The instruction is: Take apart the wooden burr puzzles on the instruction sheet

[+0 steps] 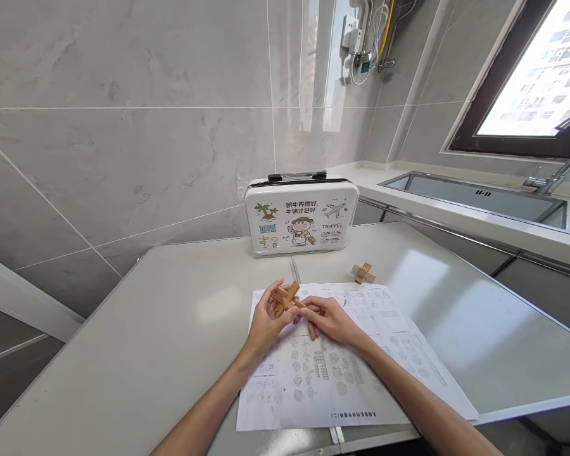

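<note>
A wooden interlocking puzzle, made of crossed wooden bars, is held above a printed sheet. My left hand wraps round its left side, thumb against the lower part. The fingers of my right hand pinch the bar that sticks out at the puzzle's lower right. Whether that bar is separate from the rest I cannot tell. Under both hands lies the white instruction sheet, covered with small drawings of puzzle shapes; its heading appears upside down. Past its far edge rests a second wooden puzzle, shaped like a cross.
A white travel case with cartoon prints stands at the back of the light table, near the grey tiled wall. To the right is a counter with a sink and a tap beneath a window.
</note>
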Demonstrator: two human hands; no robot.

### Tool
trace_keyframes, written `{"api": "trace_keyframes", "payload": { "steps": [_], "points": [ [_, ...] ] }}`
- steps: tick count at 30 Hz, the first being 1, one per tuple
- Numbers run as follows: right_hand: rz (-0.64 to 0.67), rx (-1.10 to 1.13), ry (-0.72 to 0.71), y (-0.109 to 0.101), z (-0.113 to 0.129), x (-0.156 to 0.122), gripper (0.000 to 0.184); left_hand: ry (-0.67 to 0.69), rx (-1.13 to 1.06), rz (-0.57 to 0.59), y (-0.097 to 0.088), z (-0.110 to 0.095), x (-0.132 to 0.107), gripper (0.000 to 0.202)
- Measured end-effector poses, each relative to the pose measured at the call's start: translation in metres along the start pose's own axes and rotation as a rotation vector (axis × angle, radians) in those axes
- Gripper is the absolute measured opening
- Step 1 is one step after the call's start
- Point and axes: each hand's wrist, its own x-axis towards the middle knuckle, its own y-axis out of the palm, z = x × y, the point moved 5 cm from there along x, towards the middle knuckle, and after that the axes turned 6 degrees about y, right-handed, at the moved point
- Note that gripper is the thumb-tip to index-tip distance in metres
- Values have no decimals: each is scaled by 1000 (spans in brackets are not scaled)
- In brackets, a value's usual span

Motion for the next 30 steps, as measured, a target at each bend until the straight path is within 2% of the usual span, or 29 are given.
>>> {"api": "trace_keyframes", "payload": {
  "steps": [5,14,22,30],
  "points": [
    [-76,6,-22,-7,2,1,42,-30,13,28,-1,6,3,78],
    [-60,-147,-9,4,1,-2,38,-13,3,72,3,-4,-1,67],
    [-100,-295,-120,10,6,-3,41,13,-32,60,5,-5,-2,67],
    [-86,-307,-101,10,4,-4,38,42,65,119,4,-11,2,71]
  ]
}}
